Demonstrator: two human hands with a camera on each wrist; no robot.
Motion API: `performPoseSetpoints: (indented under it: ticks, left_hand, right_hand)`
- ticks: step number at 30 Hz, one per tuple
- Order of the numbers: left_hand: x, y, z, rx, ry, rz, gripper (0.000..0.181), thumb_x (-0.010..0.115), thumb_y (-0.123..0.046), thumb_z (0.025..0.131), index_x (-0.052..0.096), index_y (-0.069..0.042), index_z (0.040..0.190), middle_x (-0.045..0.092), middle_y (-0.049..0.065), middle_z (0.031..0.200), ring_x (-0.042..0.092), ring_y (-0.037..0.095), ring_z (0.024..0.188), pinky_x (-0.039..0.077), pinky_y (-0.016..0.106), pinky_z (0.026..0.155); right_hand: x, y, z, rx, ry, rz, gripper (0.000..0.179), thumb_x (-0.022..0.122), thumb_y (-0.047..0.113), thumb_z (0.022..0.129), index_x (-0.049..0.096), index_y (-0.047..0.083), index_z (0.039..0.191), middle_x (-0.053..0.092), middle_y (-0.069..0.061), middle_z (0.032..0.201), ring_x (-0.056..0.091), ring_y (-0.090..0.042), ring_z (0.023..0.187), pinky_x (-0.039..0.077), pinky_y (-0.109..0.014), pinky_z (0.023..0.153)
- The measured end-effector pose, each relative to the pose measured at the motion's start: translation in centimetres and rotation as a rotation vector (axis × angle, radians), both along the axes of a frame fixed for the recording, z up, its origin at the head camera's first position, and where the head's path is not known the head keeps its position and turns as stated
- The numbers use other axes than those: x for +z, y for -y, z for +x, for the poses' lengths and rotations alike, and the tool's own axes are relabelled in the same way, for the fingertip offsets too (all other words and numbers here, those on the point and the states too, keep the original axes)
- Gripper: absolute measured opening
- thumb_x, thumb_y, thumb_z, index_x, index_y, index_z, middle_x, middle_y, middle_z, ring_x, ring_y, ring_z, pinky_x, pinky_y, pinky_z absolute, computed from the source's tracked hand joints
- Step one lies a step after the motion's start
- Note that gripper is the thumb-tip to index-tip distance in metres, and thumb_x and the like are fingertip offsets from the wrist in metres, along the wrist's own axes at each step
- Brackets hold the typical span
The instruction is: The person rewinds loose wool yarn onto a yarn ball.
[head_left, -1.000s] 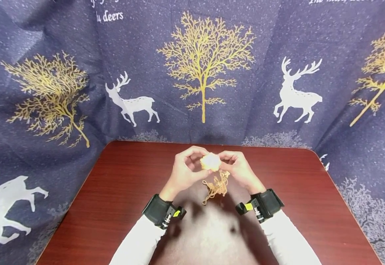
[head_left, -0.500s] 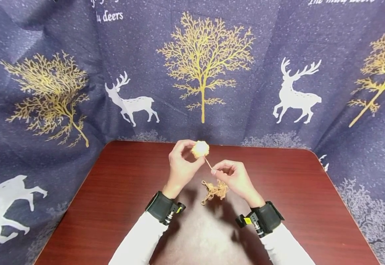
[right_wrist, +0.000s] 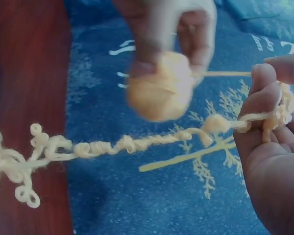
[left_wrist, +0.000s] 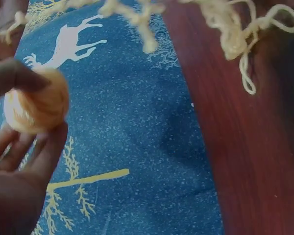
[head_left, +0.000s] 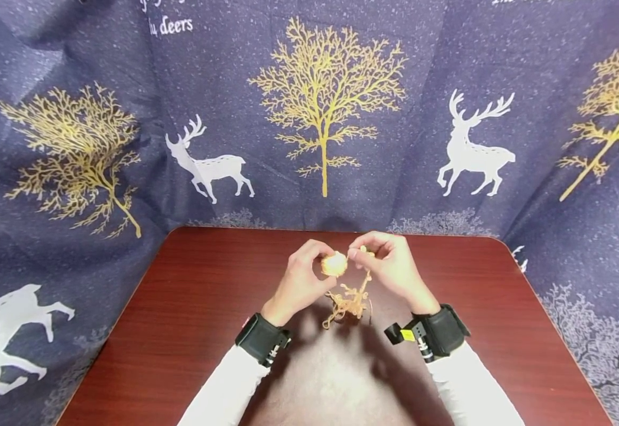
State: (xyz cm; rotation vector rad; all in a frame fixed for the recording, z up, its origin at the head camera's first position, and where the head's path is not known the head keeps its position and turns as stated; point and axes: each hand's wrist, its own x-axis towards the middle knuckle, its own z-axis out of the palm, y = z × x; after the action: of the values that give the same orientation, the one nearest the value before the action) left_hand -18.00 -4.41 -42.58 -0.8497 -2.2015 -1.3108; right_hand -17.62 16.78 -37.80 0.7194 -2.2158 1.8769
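My left hand (head_left: 301, 281) grips a small ball of pale orange yarn (head_left: 334, 264) above the table, thumb and fingers curled round it. To its right, my right hand (head_left: 396, 269) pinches the strand (right_wrist: 228, 74) that runs from the ball. Some looped yarn (right_wrist: 283, 110) also sits within the right hand's fingers. From there a knotted length (right_wrist: 130, 143) stretches down to the tangled heap of yarn (head_left: 347, 303) below. In the left wrist view the ball (left_wrist: 37, 103) shows between thumb and fingers.
Beneath the hands is a reddish-brown wooden table (head_left: 203, 284), brightly lit towards its front. A blue cloth (head_left: 293, 207) with printed deer and trees hangs behind and beside it. Both wrists wear black camera straps (head_left: 263, 339).
The right hand drew the strand down and away from the ball, then rose, lifting part of the knotted yarn. The left hand rose with the ball, then came back down.
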Motion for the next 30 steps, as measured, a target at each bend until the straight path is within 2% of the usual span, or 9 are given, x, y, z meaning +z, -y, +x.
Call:
performPoseSetpoints:
  ticks: [6,10,13,18,21,24,26,30]
  left_hand:
    - [0.2,0.0,0.8,-0.199,0.093,0.074,0.047,0.081,0.008,0.064,0.068,-0.009,0.106,0.064,0.000,0.105,0.062,0.013,0.094,0.059,0.030,0.082]
    - [1.0,-0.2,1.5,-0.317,0.141,0.177,0.048,0.081,0.011,0.067,0.069,-0.008,0.109,0.064,0.003,0.109,0.063,0.018,0.100,0.060,0.034,0.087]
    - [1.9,-0.2,2.0,-0.369,0.175,0.258,0.048,0.080,0.014,0.067,0.068,-0.004,0.110,0.064,0.008,0.111,0.063,0.021,0.104,0.060,0.038,0.090]
    - [2.7,-0.1,2.1,-0.412,0.207,0.404,0.048,0.079,0.018,0.068,0.065,0.006,0.112,0.063,0.021,0.113,0.065,0.020,0.103,0.059,0.038,0.090]
    - [2.8,-0.2,1.9,-0.421,0.198,0.495,0.049,0.077,0.022,0.067,0.061,0.012,0.112,0.061,0.027,0.113,0.066,0.019,0.104,0.059,0.038,0.091]
    - [2.8,-0.3,1.6,-0.386,0.168,0.560,0.049,0.076,0.024,0.067,0.059,0.015,0.112,0.059,0.031,0.113,0.066,0.020,0.105,0.059,0.040,0.093]
    - [2.9,-0.3,1.4,-0.331,0.151,0.595,0.049,0.076,0.024,0.067,0.059,0.016,0.112,0.059,0.031,0.113,0.066,0.020,0.104,0.059,0.041,0.093]
    - [3.2,-0.5,0.9,-0.175,0.135,0.641,0.047,0.077,0.023,0.068,0.060,0.014,0.111,0.060,0.028,0.113,0.066,0.019,0.100,0.060,0.038,0.090]
  right_hand:
    - [0.3,-0.5,-2.0,-0.022,0.059,-0.055,0.012,0.074,0.002,0.090,0.071,-0.006,0.098,0.070,-0.011,0.075,0.063,-0.013,0.061,0.052,-0.025,0.050]
    - [-0.5,-0.6,-2.8,-0.007,0.123,-0.077,0.016,0.073,0.003,0.090,0.069,-0.009,0.100,0.070,-0.005,0.075,0.061,-0.012,0.060,0.050,-0.024,0.048]
    - [-1.3,-0.4,-3.0,0.019,0.153,-0.088,0.016,0.073,0.003,0.091,0.069,-0.009,0.101,0.069,-0.005,0.074,0.059,-0.014,0.057,0.047,-0.025,0.044]
    - [-2.3,0.4,-2.7,0.062,0.162,-0.112,0.016,0.071,-0.001,0.090,0.068,-0.012,0.102,0.073,-0.001,0.080,0.060,-0.011,0.060,0.051,-0.022,0.050]
    - [-2.8,0.8,-2.3,0.095,0.159,-0.114,0.017,0.068,-0.006,0.088,0.066,-0.014,0.103,0.074,0.002,0.086,0.061,-0.008,0.063,0.053,-0.019,0.055]
    - [-3.5,1.1,-1.8,0.111,0.163,-0.104,0.018,0.067,-0.007,0.087,0.066,-0.014,0.103,0.074,0.003,0.085,0.063,-0.011,0.062,0.053,-0.020,0.054]
    - [-3.8,1.3,-1.4,0.098,0.162,-0.080,0.016,0.069,-0.005,0.088,0.068,-0.012,0.103,0.074,0.000,0.084,0.064,-0.015,0.061,0.053,-0.021,0.054]
    - [-4.0,1.5,-0.4,0.052,0.129,-0.013,0.010,0.074,0.004,0.090,0.072,-0.002,0.097,0.073,-0.008,0.081,0.064,-0.018,0.061,0.054,-0.024,0.053]
